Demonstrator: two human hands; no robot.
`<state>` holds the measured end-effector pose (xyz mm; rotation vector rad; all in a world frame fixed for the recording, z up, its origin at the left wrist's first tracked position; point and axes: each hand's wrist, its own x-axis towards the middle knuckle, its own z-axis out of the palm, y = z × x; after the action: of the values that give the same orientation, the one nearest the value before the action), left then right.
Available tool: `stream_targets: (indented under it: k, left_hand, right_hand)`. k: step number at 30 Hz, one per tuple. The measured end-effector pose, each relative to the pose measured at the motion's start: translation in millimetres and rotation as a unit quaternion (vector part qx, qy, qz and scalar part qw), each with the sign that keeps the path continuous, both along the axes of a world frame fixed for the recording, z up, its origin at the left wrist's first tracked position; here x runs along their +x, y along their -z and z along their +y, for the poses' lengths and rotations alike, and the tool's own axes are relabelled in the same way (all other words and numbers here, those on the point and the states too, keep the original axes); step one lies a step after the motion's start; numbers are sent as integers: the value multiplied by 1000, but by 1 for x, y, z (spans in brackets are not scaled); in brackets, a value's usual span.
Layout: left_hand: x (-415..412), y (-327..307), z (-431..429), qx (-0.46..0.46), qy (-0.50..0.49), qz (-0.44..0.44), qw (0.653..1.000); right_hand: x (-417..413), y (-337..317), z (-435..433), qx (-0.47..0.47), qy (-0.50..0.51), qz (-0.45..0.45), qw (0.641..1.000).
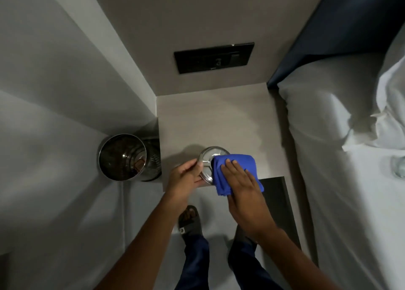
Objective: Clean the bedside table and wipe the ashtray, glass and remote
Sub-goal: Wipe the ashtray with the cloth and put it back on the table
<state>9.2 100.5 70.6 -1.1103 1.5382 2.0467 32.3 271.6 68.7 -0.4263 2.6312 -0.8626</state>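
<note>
Nearest the camera, two bare forearms reach forward over the person's dark trouser legs and a black sandal [190,220] on the pale floor. The left hand [185,175] is curled around the near left rim of the clear glass ashtray [208,158], thumb and fingers pinching its edge and holding it at the front edge of the surface [219,118]. The right hand [240,180] lies flat, fingers together and extended, pressing a folded blue cloth [232,169] down onto the right part of the ashtray; the cloth covers that side of the dish and hangs a little past the front edge of the surface. Just right of the hands, a dark panel [276,193] sits lower than the pale top. To the left, on the floor and just beside the surface, stands a shiny metal waste bin [125,156], open at the top. To the right runs the bed [328,158] with white sheets, and a clear glass [397,167] shows blurred at the picture's right edge, on the bedding. Farther back, the rest of the surface is bare up to the wall, where a black switch panel [213,57] is mounted, with a dark blue headboard [350,22] to its right.
</note>
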Motion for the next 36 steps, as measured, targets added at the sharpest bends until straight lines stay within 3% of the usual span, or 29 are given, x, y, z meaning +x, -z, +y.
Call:
stream_targets:
  k: [3,6,11,16,21,24,28,33,36]
  left_hand:
    - [-5,9,-13,-10,64,3,998]
    - [-18,17,-28,-6,79,2,997]
    - [-49,40,-58,17,-12,1,1000]
    - [-88,92,-89,-87,-63,28,994]
    - [-129,158,-116,-229,-47,51,971]
    - [-145,155,-117,-302,-24,47,952]
    - [-142,133,-111,-440,204,29,874]
    - [-125,141,-109,-539,438,42,718]
    - [-127,138,-105,-517,498,10,696]
  right_hand:
    - [-20,4,-22,4,42,-20,999]
    - [-37,6,-53,12,12,-5,1000]
    - [-51,14,-83,21,-39,40,998]
    - [-58,30,-74,-13,80,-52,995]
    - [-62,37,-61,-67,202,-115,970]
    - [-64,34,-57,-95,230,-135,959]
    - [-66,32,-52,-120,253,-144,949]
    - [-63,27,-44,-136,265,-155,942]
    - [-63,23,-39,-147,276,-169,935]
